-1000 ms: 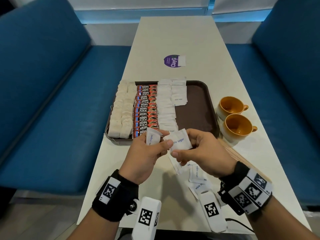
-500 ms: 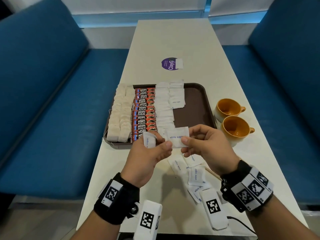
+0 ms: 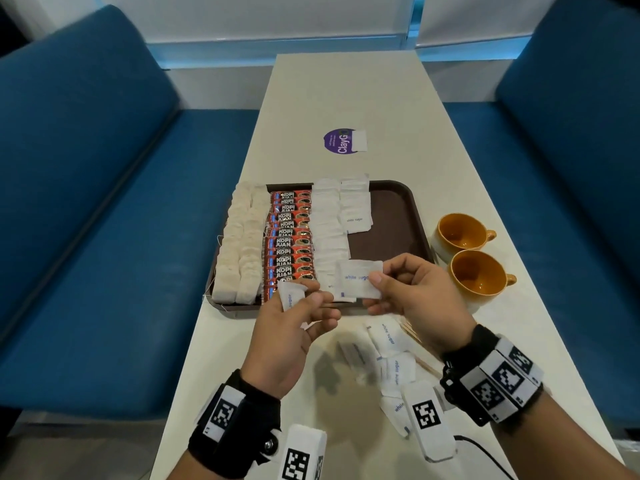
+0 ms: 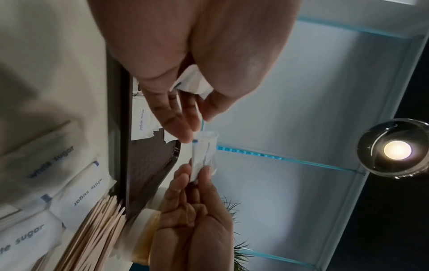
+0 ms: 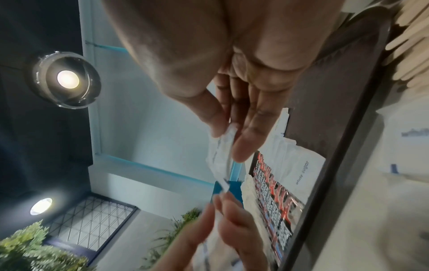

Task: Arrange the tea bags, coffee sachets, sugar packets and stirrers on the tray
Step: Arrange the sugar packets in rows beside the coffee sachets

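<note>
The brown tray (image 3: 391, 209) holds rows of tea bags (image 3: 242, 244), red coffee sachets (image 3: 289, 237) and white sugar packets (image 3: 329, 230). Above its near edge my right hand (image 3: 379, 275) pinches one sugar packet (image 3: 356, 280) by its right end, seen edge-on in the right wrist view (image 5: 220, 150). My left hand (image 3: 311, 294) grips a small bunch of sugar packets (image 3: 291, 296) beside it, its fingertips touching the pinched packet's left end. Loose sugar packets (image 3: 394, 362) and wooden stirrers (image 4: 92, 234) lie on the table under my right wrist.
Two orange cups (image 3: 460, 230) (image 3: 479, 271) stand right of the tray. A purple sticker (image 3: 341, 141) lies on the white table (image 3: 346, 91) beyond it. Blue benches (image 3: 104, 202) run along both sides. The tray's right half is bare.
My right hand has turned the single sugar packet flat and drawn it rightward from the left hand's bunch. Both hands have risen slightly towards the tray.
</note>
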A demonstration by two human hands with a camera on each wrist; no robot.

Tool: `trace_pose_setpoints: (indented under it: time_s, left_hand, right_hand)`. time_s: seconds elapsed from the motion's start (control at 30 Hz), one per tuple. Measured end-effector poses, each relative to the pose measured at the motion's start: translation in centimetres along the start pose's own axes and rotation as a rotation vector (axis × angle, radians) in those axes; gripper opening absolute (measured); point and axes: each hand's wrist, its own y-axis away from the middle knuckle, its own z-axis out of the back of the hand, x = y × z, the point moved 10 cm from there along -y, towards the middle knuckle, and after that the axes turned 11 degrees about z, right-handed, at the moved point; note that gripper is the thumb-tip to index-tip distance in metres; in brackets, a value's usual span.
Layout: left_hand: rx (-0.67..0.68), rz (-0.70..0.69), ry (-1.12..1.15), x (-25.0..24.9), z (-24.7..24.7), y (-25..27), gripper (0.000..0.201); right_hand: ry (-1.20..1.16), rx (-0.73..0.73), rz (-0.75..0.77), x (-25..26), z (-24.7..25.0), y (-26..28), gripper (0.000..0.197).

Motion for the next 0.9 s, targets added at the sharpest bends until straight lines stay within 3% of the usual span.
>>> trace_pose_setpoints:
  time_s: [0.07, 0.2, 0.33, 0.5, 0.7, 0.9]
  left_hand:
    - [-0.004, 0.048, 0.049, 0.5, 0.5, -0.4, 0.029]
    - [-0.048, 0.077, 0.168, 0.4, 1.9, -1.0, 0.047]
    - [-0.104, 0.055, 0.169, -0.7, 3.4, -1.8, 0.043]
    - [-0.093, 0.009, 0.077, -1.4, 3.5, -1.8, 0.029]
    - [-0.112, 0.001, 0.06, -0.7, 3.8, -2.2, 0.024]
    - [-0.106, -0.008, 0.097, -1.1, 3.9, -2.4, 0.021]
  right_hand:
    - [0.018, -0.042, 0.009, 0.8, 0.6, -1.3, 0.022]
    - [0.3, -0.071, 0.124, 2.8, 2.2, -5.3, 0.034]
    - [0.576, -0.011, 0.137, 1.7, 2.6, -10.6, 0.017]
    - [0.679, 0.05, 0.092, -1.3, 2.0, -15.6, 0.02]
    - [0.896, 0.101, 0.081, -2.8, 1.6, -17.8, 0.01]
    - [1.017, 0.147, 0.093, -2.0, 1.0, -18.5, 0.017]
